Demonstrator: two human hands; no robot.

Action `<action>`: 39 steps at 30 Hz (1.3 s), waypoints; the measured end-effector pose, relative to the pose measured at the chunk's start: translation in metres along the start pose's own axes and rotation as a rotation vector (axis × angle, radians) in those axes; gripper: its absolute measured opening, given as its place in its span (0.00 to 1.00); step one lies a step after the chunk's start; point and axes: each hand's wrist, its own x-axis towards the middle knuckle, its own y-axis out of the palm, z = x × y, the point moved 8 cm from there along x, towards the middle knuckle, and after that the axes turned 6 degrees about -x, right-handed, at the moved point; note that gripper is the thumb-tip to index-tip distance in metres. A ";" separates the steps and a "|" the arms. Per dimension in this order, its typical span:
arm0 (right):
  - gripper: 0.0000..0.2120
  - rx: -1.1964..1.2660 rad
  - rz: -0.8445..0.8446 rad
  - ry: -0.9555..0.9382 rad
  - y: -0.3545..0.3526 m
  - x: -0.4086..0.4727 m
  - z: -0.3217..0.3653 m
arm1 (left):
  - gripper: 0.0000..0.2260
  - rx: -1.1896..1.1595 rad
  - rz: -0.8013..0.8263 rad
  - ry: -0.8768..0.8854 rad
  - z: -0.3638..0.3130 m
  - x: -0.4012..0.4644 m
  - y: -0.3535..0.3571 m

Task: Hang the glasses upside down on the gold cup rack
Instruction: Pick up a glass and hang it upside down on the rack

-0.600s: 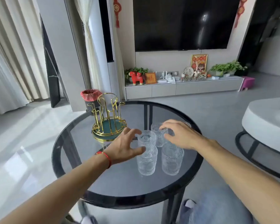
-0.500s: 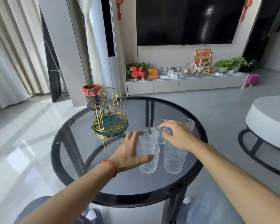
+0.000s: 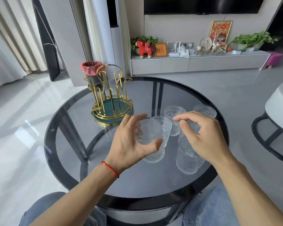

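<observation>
My round glass worktop [image 3: 153,181] is the biggest thing here, and everything I need sits on it. The gold cup rack [image 3: 112,101] stands on the far left part of it, straight up, with its gold prongs pointing at the ceiling. No glass hangs on it yet, so I think the job has only just begun. All the glasses are left to do.

The glasses are on the right side of the worktop, near the rack but not touching it. I can count five or six; my hands hide some, so I am not sure. The ones resting on the worktop stand tall, with the open end up. They will each need to be flipped so the open end faces down.

My left hand [image 3: 131,144] is curled around one bumpy clear glass [image 3: 148,132]. My thumb is at its bottom and my fingers reach up its far side. It looks lifted a bit above the glass behind it and still mouth up, maybe tipped a little.

My right hand [image 3: 203,136] is half curled over the top of another glass [image 3: 189,156]. I cannot tell if it is gripping it.
</observation>
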 end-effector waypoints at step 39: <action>0.37 0.131 0.021 0.111 0.169 0.337 0.053 | 0.32 0.735 0.137 -0.224 0.203 0.047 -0.006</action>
